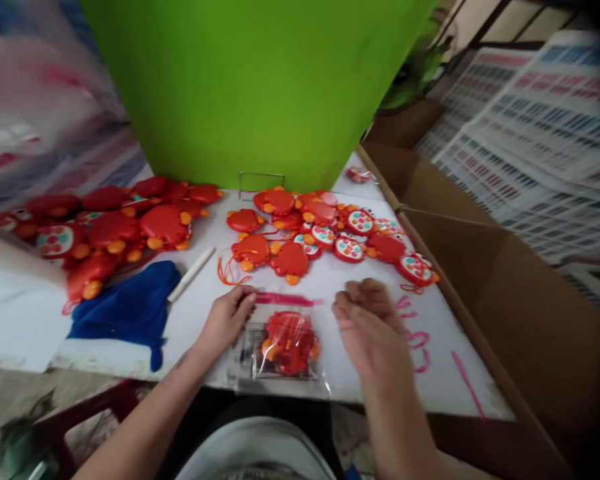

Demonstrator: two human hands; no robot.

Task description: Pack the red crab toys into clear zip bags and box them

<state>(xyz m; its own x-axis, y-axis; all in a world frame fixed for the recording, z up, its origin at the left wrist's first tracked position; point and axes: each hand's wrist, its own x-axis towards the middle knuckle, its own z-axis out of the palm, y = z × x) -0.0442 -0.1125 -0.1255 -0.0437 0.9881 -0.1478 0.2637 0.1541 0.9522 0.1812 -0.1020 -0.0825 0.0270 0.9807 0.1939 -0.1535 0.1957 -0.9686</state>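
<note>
A clear plastic bag with a red and orange crab-shaped toy inside lies on the white table near its front edge. My left hand rests on the bag's upper left corner, fingers curled, by its pink seal strip. My right hand hovers just right of the bag with its fingers curled inward; I cannot make out anything in it. Beyond the hands lies a heap of the same toys, some showing white faces with coloured dots.
A second heap of red toys lies at the left, with a blue cloth and a white stick beside it. A big green container stands behind. Open cardboard boxes line the right side.
</note>
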